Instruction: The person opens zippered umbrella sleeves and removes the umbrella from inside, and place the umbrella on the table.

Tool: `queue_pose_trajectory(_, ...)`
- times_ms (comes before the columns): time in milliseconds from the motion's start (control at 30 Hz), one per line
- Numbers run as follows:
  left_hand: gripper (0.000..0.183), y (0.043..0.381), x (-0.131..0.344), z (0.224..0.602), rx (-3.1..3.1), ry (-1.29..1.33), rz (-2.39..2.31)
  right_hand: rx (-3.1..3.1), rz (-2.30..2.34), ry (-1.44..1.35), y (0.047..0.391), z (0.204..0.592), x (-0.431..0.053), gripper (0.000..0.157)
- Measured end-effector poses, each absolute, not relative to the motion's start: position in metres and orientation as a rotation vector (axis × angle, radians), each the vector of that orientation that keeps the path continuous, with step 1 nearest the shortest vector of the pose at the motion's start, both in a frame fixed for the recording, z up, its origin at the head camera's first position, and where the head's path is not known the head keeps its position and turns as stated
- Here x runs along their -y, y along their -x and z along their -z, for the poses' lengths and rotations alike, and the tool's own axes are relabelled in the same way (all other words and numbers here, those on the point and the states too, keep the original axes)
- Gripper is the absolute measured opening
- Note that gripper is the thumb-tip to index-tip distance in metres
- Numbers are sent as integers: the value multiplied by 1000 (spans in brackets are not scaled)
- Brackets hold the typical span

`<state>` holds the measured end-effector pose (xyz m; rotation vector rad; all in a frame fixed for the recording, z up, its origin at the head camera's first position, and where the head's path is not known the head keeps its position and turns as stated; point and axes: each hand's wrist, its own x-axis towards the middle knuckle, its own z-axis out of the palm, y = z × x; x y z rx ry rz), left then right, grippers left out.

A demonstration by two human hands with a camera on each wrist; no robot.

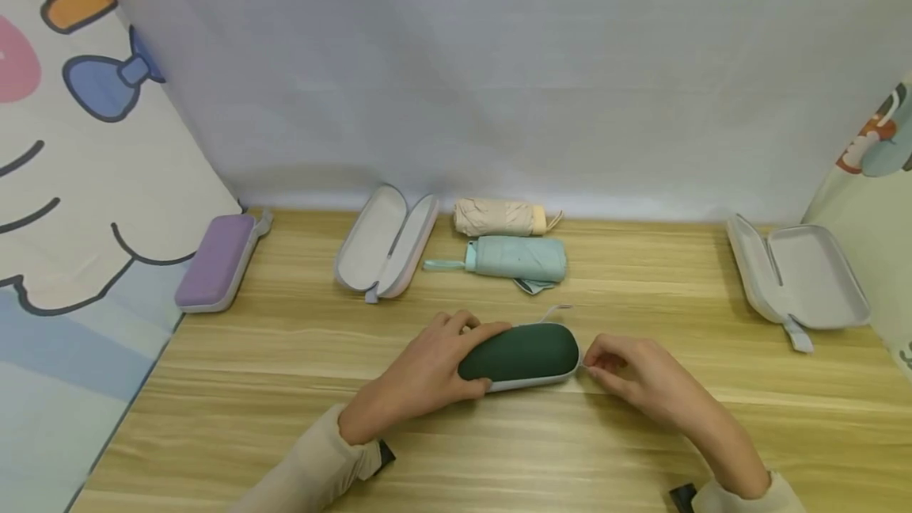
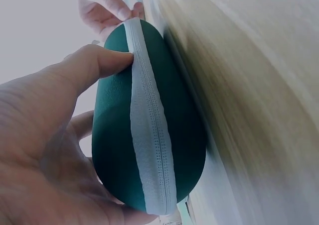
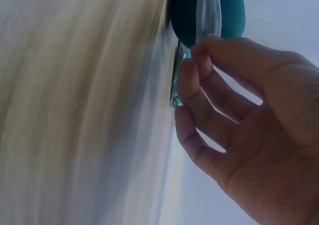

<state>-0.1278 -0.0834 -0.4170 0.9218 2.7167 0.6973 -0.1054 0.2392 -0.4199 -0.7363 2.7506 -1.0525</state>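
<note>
On my feed the green case sits on the wooden table, zipped up, contents hidden, long axis roughly left-right. The left hand grips its left end, the right hand pinches the zipper pull at the right. Behind, I see an open case showing pale lining.

A wood-grain table carries four cases and two umbrellas.
</note>
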Motion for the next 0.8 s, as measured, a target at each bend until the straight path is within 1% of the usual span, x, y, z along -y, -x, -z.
queue_pose_trajectory(367, 73, 126, 82, 418, -2745, -882, -725, -2713, 1084, 734, 104, 422, -234, 12)
queue_pose_trajectory(567, 73, 125, 81, 418, -2765, -863, -742, -2732, 1074, 709, 103, 420, -232, 12)
queue_pose_trajectory(800, 73, 123, 78, 419, -2786, -810, -739, -2801, 1084, 696, 104, 422, -232, 16)
